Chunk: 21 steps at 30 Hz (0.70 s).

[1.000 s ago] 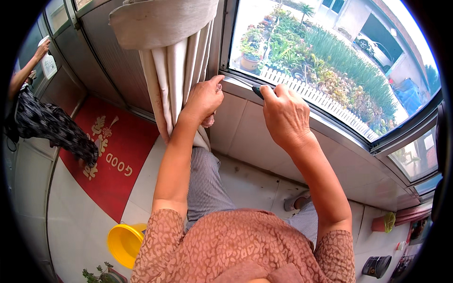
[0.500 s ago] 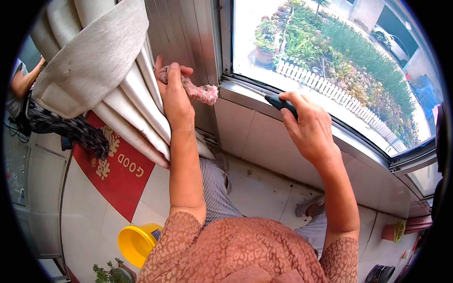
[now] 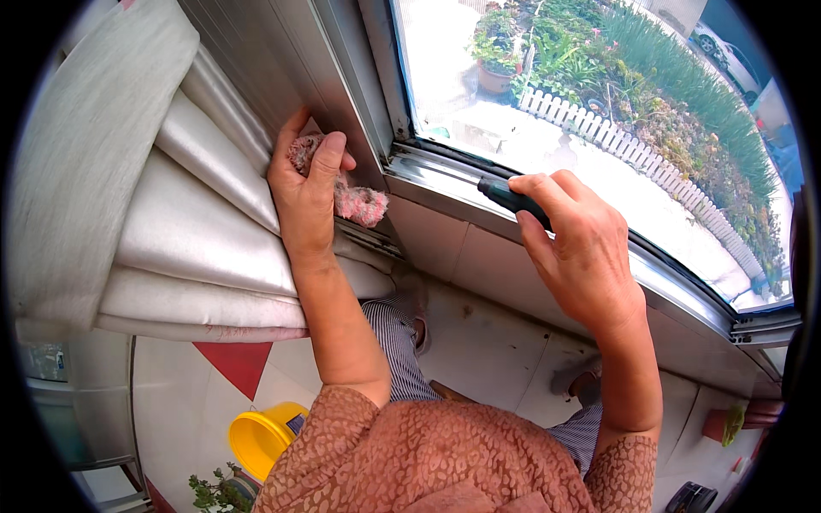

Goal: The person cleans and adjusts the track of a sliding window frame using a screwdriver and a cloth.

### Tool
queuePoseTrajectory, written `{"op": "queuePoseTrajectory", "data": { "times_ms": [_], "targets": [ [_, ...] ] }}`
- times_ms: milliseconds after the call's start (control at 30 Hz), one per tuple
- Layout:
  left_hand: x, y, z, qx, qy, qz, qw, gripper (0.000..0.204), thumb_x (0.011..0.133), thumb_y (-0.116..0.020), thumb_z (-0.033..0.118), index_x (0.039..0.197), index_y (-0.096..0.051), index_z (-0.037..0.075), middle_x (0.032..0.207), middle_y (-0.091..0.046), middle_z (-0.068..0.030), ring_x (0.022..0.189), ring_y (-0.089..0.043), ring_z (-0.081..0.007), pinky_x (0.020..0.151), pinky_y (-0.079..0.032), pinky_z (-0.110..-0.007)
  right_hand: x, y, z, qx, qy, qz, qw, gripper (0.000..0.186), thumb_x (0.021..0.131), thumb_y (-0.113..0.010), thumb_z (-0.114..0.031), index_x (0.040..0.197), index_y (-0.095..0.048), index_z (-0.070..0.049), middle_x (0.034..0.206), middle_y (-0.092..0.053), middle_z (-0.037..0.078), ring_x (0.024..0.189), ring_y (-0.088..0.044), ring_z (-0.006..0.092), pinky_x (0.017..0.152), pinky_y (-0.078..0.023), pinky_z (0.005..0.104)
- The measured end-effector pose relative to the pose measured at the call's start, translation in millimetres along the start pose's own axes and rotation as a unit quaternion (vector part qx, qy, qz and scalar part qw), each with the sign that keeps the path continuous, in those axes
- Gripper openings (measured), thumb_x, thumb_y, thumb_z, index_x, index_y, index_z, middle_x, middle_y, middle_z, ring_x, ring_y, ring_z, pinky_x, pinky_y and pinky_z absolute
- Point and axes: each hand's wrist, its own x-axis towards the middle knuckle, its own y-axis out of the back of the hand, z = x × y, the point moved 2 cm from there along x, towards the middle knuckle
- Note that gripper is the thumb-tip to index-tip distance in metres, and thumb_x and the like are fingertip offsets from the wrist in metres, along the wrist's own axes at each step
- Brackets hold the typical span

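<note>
My left hand (image 3: 310, 192) holds a pink-and-grey fluffy rag (image 3: 361, 205) against the metal frame (image 3: 342, 94) left of the window, with the cream curtain (image 3: 192, 209) bunched along that wrist and forearm. My right hand (image 3: 573, 244) grips the dark green handle of a tool (image 3: 505, 195) over the window's metal sill track (image 3: 432, 173). The handle points toward the track's left corner; its thin shaft is hard to make out. The window pane (image 3: 590, 103) is just beyond.
Below are a tiled floor (image 3: 479, 350), a red mat (image 3: 235, 368), a yellow bucket (image 3: 261, 440) and a potted plant (image 3: 214, 492) at lower left. A pinkish pot (image 3: 718, 423) and a dark bucket (image 3: 688, 500) stand at lower right. My feet are below the sill.
My left hand has moved left with the rag, pushing the curtain aside; the curtain now hides the other person. My right hand has shifted right along the sill. The view has swung too.
</note>
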Motion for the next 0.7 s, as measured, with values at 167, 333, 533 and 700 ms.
{"op": "queuePoseTrajectory", "data": {
  "times_ms": [167,333,533,700],
  "targets": [
    [1,1,-3,-0.011,-0.005,-0.009,1.0,0.051,0.091,-0.073,0.011,0.135,-0.053,-0.005,0.085,-0.064,-0.0019,0.068,-0.057,-0.0077,0.062,-0.046,-0.019,4,-2,7,0.056,-0.018,0.009,0.998,0.025,0.084,-0.067,-0.006,0.109,-0.065,-0.009,0.088,-0.061,0.012,0.081,-0.063,0.0329,0.069,-0.05,0.0423],
    [0,0,-4,-0.013,-0.005,-0.008,1.0,0.048,0.091,-0.072,0.011,0.132,-0.055,-0.005,0.086,-0.064,-0.0016,0.068,-0.057,-0.0073,0.061,-0.046,-0.02,5,-12,13,0.068,-0.001,0.023,0.997,0.025,0.083,-0.067,-0.005,0.108,-0.065,-0.009,0.089,-0.061,0.011,0.08,-0.063,0.0316,0.068,-0.05,0.0414],
    [1,-1,-6,-0.015,-0.008,-0.003,1.0,0.043,0.091,-0.072,0.011,0.128,-0.058,-0.004,0.087,-0.064,-0.0011,0.068,-0.057,-0.007,0.06,-0.045,-0.019,8,-13,12,0.057,0.046,0.053,0.996,0.027,0.082,-0.067,-0.003,0.108,-0.065,-0.009,0.09,-0.061,0.011,0.08,-0.062,0.031,0.069,-0.05,0.041],
    [0,-2,-5,-0.011,-0.004,0.003,1.0,0.041,0.091,-0.072,0.011,0.127,-0.058,-0.004,0.087,-0.064,-0.0009,0.067,-0.057,-0.0071,0.06,-0.045,-0.019,13,-11,11,0.039,0.038,0.029,0.998,0.026,0.083,-0.067,-0.004,0.109,-0.065,-0.008,0.088,-0.06,0.011,0.082,-0.062,0.0315,0.07,-0.05,0.0415]
  ]
}}
